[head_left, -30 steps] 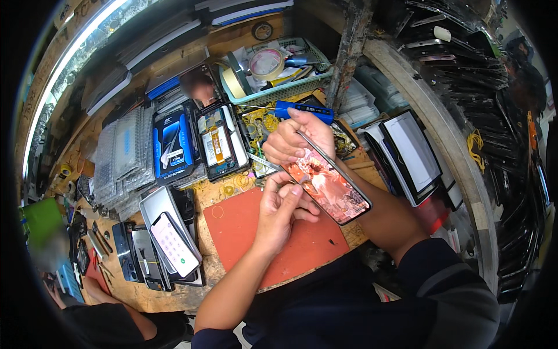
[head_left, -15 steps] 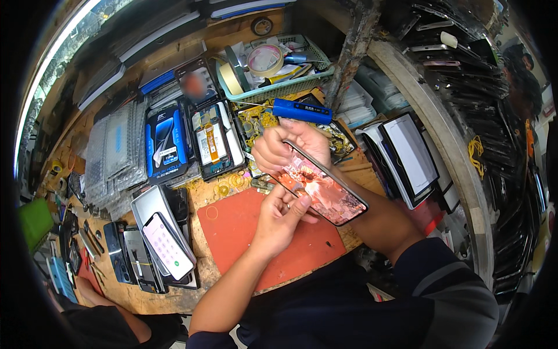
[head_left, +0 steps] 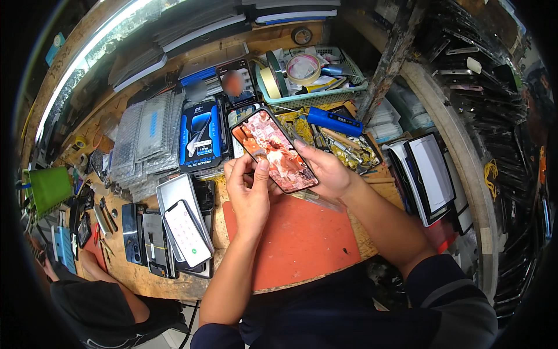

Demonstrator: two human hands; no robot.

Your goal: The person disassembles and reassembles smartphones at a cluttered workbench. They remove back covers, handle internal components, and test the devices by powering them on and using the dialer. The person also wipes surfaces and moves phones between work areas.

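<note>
A smartphone with a pink, floral-looking picture lit on its screen is held face up and slanted above the orange-red mat. My left hand grips its lower left, thumb at the screen's edge and fingers curled by the side. My right hand holds the right side, thumb along the edge, other fingers mostly hidden underneath. A blurry clear item shows below my right hand.
Phones, bubble-wrapped packs and a blue screen box lie left. Behind are a green basket, a blue electric screwdriver and yellow small parts. Folders stand right. A co-worker's arm is at lower left.
The phone has moved up and leftward. My right hand has shifted from its upper end down to the right side; my left hand has moved left with it.
</note>
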